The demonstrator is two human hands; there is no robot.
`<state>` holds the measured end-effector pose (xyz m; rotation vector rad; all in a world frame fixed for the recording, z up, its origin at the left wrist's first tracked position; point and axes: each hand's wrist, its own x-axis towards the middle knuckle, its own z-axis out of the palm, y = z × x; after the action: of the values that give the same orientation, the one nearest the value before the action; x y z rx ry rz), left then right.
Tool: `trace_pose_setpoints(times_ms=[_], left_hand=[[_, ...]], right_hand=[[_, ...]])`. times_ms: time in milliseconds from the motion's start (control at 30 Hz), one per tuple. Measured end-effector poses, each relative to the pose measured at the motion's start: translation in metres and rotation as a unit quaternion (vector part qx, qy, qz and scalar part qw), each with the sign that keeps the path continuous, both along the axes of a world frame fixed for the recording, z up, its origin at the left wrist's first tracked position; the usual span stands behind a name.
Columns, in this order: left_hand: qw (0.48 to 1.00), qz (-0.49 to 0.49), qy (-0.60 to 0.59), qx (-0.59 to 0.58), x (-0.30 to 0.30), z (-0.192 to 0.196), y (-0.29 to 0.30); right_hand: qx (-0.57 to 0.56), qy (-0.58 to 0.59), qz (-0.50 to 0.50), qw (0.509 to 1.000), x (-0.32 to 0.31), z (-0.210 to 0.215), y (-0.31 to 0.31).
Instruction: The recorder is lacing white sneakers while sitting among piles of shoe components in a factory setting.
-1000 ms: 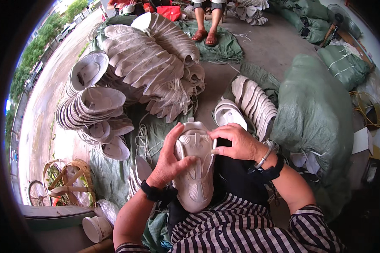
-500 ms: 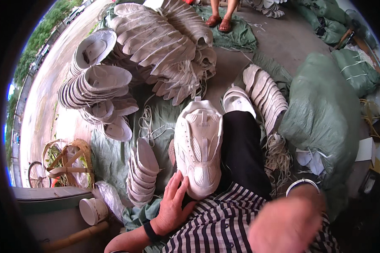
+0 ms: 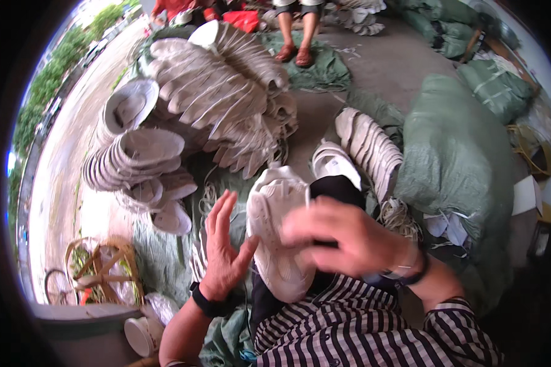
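A white shoe upper (image 3: 269, 211) lies across my lap, toe toward me. Beside its left edge is my left hand (image 3: 225, 254), open, with fingers spread and raised; the thumb reaches close to the upper. Over the upper's right side comes my right hand (image 3: 343, 235), smeared by motion. Its fingertips cover part of the lacing area, and whether they grip anything cannot be made out. Partly behind my left hand is a small stack of white shoe pieces (image 3: 198, 262).
Large stacks of shoe uppers (image 3: 208, 85) and nested uppers (image 3: 134, 153) lie ahead and left. More uppers (image 3: 370, 147) and a bundle of laces (image 3: 398, 217) lie right, beside a big green sack (image 3: 456, 153). A basket (image 3: 104, 269) and white tub (image 3: 144, 335) stand left. Another person's feet (image 3: 295, 55) are ahead.
My left hand has lifted off the toe and spread beside the upper. My right hand has swung up from the lower right to over the upper. The view has shifted.
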<state>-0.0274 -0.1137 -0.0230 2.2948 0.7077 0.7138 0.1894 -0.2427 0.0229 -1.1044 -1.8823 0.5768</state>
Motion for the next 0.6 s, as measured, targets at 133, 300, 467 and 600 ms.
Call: trace_pose_setpoints(times_ms=[133, 300, 467, 600], left_hand=[[0.996, -0.077, 0.046, -0.004, 0.038, -0.024, 0.009], [0.993, -0.072, 0.069, 0.06, 0.039, -0.024, -0.004], [0.986, -0.055, 0.109, 0.116, 0.047, -0.021, -0.019], [0.988, -0.071, 0.093, 0.097, 0.049, -0.02, -0.02]], right_hand=[[0.004, -0.247, -0.179, 0.952, -0.005, -0.06, 0.02], [0.005, -0.253, -0.169, 0.953, -0.008, -0.067, 0.016], [0.026, -0.229, -0.158, 0.96, 0.0, -0.07, 0.01], [0.035, -0.013, -0.099, 0.994, 0.013, -0.088, 0.01]])
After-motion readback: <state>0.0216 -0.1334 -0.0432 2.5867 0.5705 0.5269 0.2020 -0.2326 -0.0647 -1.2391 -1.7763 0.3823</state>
